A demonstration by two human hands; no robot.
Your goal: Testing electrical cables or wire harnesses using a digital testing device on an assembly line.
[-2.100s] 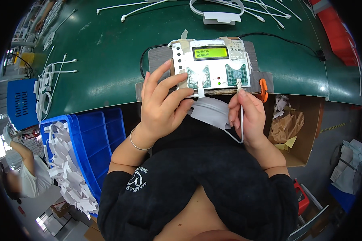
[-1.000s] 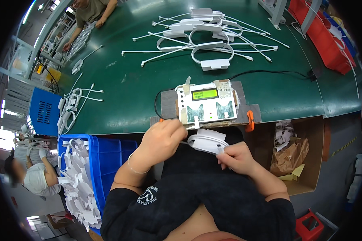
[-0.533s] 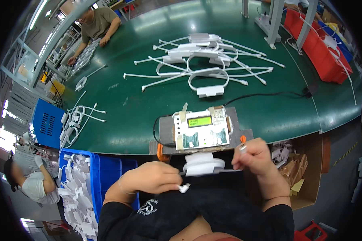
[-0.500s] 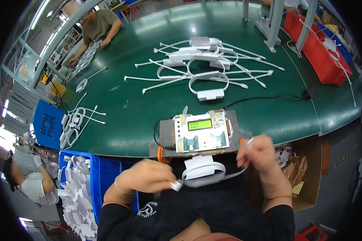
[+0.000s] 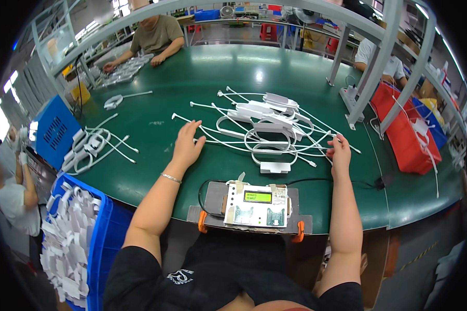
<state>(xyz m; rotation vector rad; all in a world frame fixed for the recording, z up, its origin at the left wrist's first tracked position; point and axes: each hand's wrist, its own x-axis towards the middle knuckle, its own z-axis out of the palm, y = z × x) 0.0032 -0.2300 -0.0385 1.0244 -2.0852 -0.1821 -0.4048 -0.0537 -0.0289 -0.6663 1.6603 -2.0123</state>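
Both hands reached to the pile of white cables [image 5: 267, 129] beyond the tester box [image 5: 256, 205].

The left hand [image 5: 187, 145] lay flat, fingers loosely spread, at the pile's left edge. The right hand [image 5: 340, 150] curled its fingers on cables at the right edge.

A green table [image 5: 202, 72] fills the frame's centre. On it lie tangled white cabled adapters [image 5: 267, 129] at centre, another cable bundle [image 5: 91, 147] at left, and a tester box [image 5: 256, 205] at its lower edge.
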